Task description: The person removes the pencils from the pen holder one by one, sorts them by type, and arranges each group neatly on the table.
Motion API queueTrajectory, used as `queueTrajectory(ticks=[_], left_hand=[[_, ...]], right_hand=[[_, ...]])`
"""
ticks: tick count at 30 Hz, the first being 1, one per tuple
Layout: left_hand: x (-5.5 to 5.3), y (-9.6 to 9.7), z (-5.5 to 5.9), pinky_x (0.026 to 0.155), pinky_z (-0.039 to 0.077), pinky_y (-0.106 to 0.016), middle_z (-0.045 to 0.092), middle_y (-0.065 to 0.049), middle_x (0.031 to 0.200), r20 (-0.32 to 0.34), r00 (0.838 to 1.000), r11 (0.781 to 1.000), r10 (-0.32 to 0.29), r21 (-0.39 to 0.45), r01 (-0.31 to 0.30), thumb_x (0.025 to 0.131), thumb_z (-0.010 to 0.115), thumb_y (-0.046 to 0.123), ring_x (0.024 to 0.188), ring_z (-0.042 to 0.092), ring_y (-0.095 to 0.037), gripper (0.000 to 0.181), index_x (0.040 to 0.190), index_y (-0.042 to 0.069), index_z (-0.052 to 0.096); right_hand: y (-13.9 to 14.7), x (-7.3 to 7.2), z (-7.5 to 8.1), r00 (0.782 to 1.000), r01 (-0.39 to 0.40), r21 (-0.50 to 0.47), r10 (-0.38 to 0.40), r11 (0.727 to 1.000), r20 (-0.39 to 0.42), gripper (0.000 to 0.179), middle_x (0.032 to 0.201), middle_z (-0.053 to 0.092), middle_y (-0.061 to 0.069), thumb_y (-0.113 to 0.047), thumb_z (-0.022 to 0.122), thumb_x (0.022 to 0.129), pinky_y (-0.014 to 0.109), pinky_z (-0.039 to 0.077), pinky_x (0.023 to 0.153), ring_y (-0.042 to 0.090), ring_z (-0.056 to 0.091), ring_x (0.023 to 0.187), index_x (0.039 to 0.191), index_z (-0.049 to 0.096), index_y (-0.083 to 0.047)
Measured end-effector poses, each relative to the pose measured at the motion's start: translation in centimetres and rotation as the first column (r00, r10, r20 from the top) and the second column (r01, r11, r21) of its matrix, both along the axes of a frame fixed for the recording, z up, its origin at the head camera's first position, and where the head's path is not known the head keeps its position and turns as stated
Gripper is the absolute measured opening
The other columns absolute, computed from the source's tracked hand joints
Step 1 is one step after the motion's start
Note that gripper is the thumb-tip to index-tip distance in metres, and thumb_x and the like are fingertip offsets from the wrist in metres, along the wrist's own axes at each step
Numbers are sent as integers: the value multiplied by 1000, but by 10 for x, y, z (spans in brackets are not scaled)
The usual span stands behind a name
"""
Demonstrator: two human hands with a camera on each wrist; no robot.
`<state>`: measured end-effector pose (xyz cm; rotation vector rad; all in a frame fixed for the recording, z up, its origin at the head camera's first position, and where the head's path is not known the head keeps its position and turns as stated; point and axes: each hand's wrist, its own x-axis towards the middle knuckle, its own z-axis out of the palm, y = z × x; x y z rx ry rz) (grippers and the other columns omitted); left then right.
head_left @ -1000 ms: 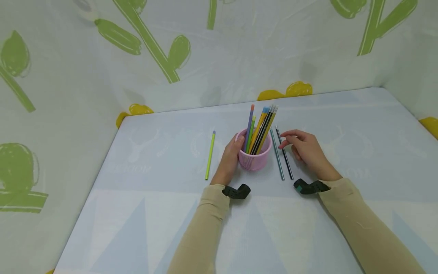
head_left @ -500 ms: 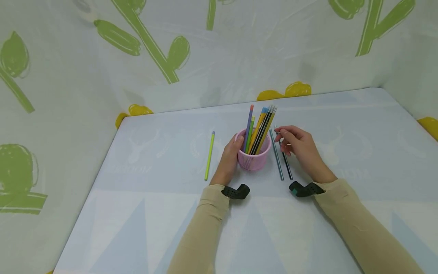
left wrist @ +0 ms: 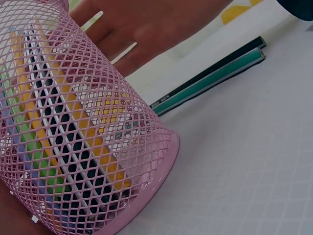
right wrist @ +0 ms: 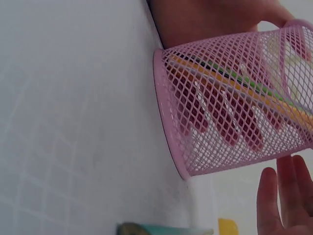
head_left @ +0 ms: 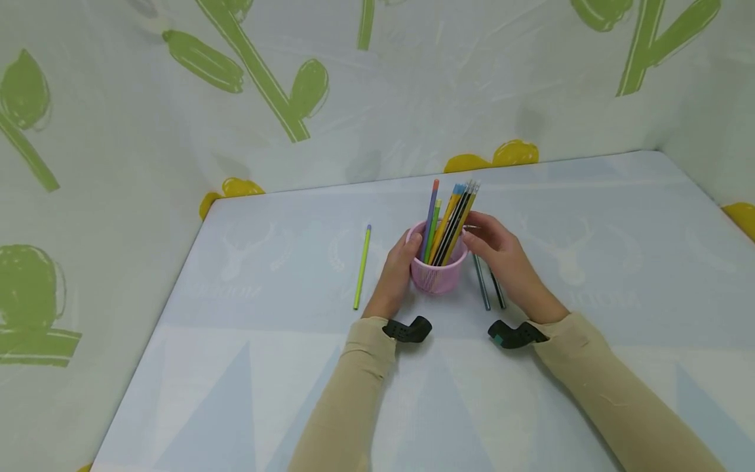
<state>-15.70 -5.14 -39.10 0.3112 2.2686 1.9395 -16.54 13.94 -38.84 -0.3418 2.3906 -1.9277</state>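
A pink mesh pencil cup [head_left: 435, 280] stands upright on the table, holding several pencils [head_left: 451, 229] in purple, green, yellow and black. My left hand [head_left: 395, 272] grips its left side, thumb over the rim. At the right side is my right hand [head_left: 504, 252], its fingers extended close to the rim in the right wrist view; contact is hard to tell. Beneath that hand, a teal pencil [head_left: 482, 282] and a black pencil [head_left: 498, 288] lie side by side, upper ends hidden. Both also show in the left wrist view, beyond the cup's base.
A yellow-green pencil [head_left: 362, 267] lies on the table left of my left hand. The white and pale blue tabletop [head_left: 283, 275] meets a leaf-patterned cloth wall [head_left: 401, 111] at the back. Each wrist wears a black camera band [head_left: 407, 330].
My right hand has moved left, from above the black pencil to the cup's right side. My left hand and the cup have stayed in place.
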Motion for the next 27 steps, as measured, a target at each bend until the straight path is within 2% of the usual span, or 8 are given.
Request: queueTrajectory(ticks=[5, 9, 16, 18, 21, 27], left_hand=[[1, -1, 0, 101, 27, -33, 44, 8, 129, -5, 1000, 1000, 0, 8, 0, 93, 26, 49, 116, 40, -7, 50, 137, 27, 35], [1, -2, -2, 101, 27, -34, 44, 7, 129, -6, 1000, 1000, 0, 20, 0, 93, 27, 48, 116, 41, -8, 49, 136, 26, 36], [-14, -4, -26, 101, 26, -35, 46, 13, 126, 4, 1000, 999, 13, 31, -13, 88, 30, 60, 115, 41, -5, 49, 131, 38, 38], [-15, -4, -28, 101, 26, -36, 47, 13, 124, -1, 1000, 999, 19, 45, -19, 85, 32, 63, 114, 41, -5, 50, 129, 39, 41], [-16, -4, -29, 101, 26, -38, 47, 13, 124, -14, 1000, 998, 23, 60, -22, 83, 35, 64, 115, 41, -6, 51, 126, 39, 43], [-17, -4, -27, 101, 27, -37, 46, 15, 126, -62, 998, 997, 8, 83, -3, 85, 37, 58, 116, 40, -5, 45, 126, 41, 43]], right_hand=[[-5, 0, -2, 1000, -4, 31, 4, 999, -9, 57, 136, 35, -4, -37, 54, 87, 44, 33, 97, 16, 34, 123, 137, 30, -23], [-8, 1, -2, 999, -36, 14, 36, 999, 4, 60, 139, 31, -4, -35, 54, 87, 45, 31, 98, 17, 30, 126, 139, 26, -24], [-11, 3, -4, 986, -163, -26, 164, 986, 40, 65, 144, 19, -8, -27, 56, 88, 48, 24, 101, 19, 18, 132, 140, 18, -33], [-13, 3, -6, 980, -192, -26, 193, 981, 41, 68, 144, 18, -10, -25, 57, 87, 48, 23, 102, 18, 19, 132, 140, 16, -36], [-13, 2, -8, 974, -222, -27, 223, 975, 26, 70, 143, 18, -10, -22, 57, 86, 47, 21, 103, 17, 20, 131, 139, 14, -39], [-13, 0, -8, 968, -249, -39, 249, 968, -17, 73, 142, 20, -8, -15, 59, 85, 47, 20, 103, 16, 22, 130, 139, 15, -35]])
